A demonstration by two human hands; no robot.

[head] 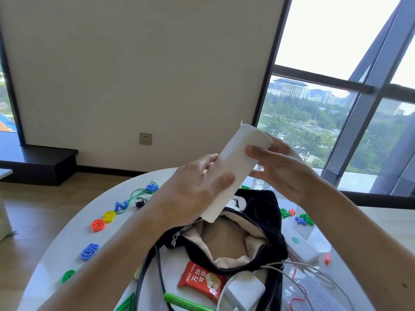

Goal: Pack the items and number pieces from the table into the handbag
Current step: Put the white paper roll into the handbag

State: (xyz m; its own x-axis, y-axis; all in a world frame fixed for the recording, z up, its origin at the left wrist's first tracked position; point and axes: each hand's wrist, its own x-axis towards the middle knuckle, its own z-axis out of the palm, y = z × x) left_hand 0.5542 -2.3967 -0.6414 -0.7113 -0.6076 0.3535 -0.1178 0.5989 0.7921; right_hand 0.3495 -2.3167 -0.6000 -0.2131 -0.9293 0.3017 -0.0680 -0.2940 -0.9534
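A black fuzzy handbag (268,205) with a beige lining lies unzipped and open in the middle of the white round table (74,241). Above its mouth I hold a folded white paper tissue (233,169), tilted, its lower end near the zipper. My left hand (190,191) grips its lower part and my right hand (280,169) pinches its upper part. Coloured number pieces lie on the table: orange (98,225), yellow (109,216), blue (121,205) and another blue (89,251) on the left, green and blue ones (304,219) on the right.
A red snack packet (199,280), a white charger (244,292) with cables, a green marker (186,303) and a white box (302,246) lie near the table's front. A small padlock (139,202) and green string (134,194) sit at the left. A wall and windows stand behind.
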